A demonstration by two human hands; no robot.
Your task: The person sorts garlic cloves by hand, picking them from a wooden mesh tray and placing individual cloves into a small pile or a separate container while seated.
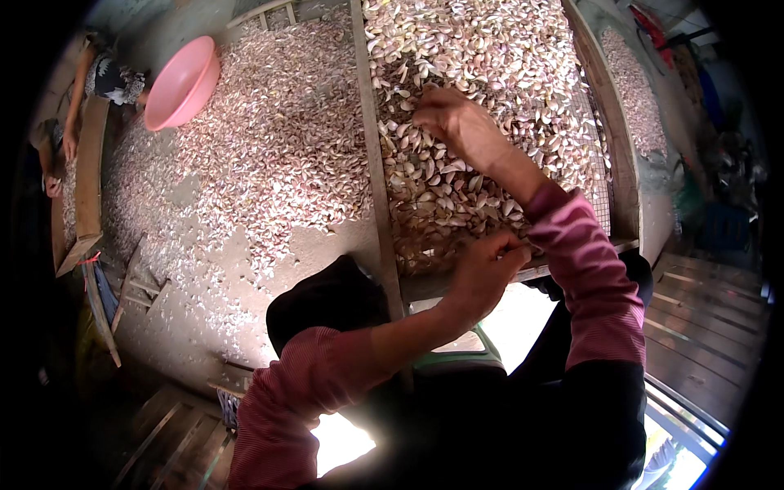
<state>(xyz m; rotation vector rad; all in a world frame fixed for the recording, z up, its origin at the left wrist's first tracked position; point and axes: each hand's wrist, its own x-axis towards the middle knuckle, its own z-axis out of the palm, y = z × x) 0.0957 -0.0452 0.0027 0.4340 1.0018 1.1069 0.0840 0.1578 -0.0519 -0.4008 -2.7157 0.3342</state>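
Garlic cloves (482,49), pale with pinkish skins, lie spread over a wood-framed mesh tray (606,175) in front of me. My right hand (457,122) reaches to the tray's left half, its bent fingers down among the cloves. Whatever those fingertips grip is hidden. Close to the tray's near edge, my left hand (488,268) hovers with thumb and fingers curled together. If it holds anything, that is too small to make out. Beneath the left hand the cloves lie thinner and in shadow.
Left of the tray's wooden side rail (374,147), a wide layer of cloves (286,122) covers the floor. A pink basin (184,82) stands there. At far left, another person's hands (69,149) are beside a wooden frame (91,175). Wooden slats (702,327) lie at right.
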